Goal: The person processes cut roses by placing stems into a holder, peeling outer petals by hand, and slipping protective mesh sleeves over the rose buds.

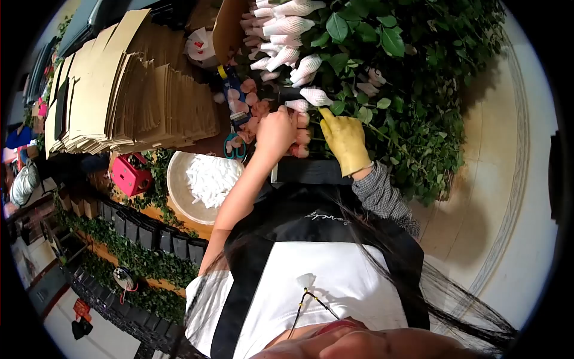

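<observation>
My left hand (275, 135), bare, reaches in with bent fingers closed at the tip of a small white foam-net sleeve (297, 106). Peach-pink roses (302, 135) lie beside and partly under this hand. My right hand (345, 141) wears a yellow glove. Its index finger points up close to a white-netted rose (315, 97), while the other fingers curl inward; what they hold is hidden among green stems. Above both hands lies a row of netted roses (289, 26), their heads facing left.
Leafy rose stems (418, 90) fill the right side. Stacked cardboard sheets (128, 84) stand at upper left. A round bowl (174, 190) holds white net sleeves (210, 180). Teal-handled scissors (234, 146) lie by my left forearm, with a pink box (131, 175) farther left.
</observation>
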{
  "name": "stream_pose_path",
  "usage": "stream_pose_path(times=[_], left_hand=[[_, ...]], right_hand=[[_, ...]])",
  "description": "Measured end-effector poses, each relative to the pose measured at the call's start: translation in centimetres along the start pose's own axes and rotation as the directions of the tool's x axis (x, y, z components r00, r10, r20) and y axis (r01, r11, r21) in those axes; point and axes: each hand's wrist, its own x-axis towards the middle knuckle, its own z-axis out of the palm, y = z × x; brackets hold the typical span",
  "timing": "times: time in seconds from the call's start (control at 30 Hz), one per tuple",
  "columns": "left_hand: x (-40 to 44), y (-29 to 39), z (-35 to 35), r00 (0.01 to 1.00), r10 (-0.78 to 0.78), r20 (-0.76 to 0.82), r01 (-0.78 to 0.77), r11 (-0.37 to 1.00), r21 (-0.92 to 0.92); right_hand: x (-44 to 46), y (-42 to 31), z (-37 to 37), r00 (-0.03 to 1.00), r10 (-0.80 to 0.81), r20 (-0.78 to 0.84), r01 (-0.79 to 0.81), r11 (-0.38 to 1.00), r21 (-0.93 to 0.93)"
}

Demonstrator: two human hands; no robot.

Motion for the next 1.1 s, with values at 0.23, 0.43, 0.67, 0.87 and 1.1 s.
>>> stream_pose_path(times=[0.23, 0.43, 0.67, 0.87, 1.1], left_hand=[[1.4, 1.2, 1.3, 0.95, 0.18, -0.256, -0.161, 0.983, 0.093], [1.0, 0.0, 1.1, 0.939, 0.241, -0.245, -0.287, 0.942, -0.173], [-1.5, -7.6, -6.7, 0.856, -0.303, -0.418, 0.25, 0.952, -0.178], [-3.3, -6.3, -4.0, 0.991, -0.043, -0.126, -0.015, 0.903, -0.429], [1.7, 2.5, -2.2, 0.997, -0.059, 0.051, 0.068, 0.978, -0.196]], right_hand=[[1.9, 0.5, 2.2, 0.979, 0.045, 0.2, -0.015, 0.989, -0.147], [2.3, 1.9, 5.3, 0.981, 0.05, 0.185, 0.014, 0.945, -0.326], [2.4, 3.3, 6.0, 0.997, -0.007, 0.077, 0.024, 0.975, -0.222], [1.8, 2.8, 5.2, 0.998, 0.006, 0.058, -0.002, 0.998, -0.07], [1.8, 3.3, 5.7, 0.977, 0.012, 0.215, 0.019, 0.989, -0.144]])
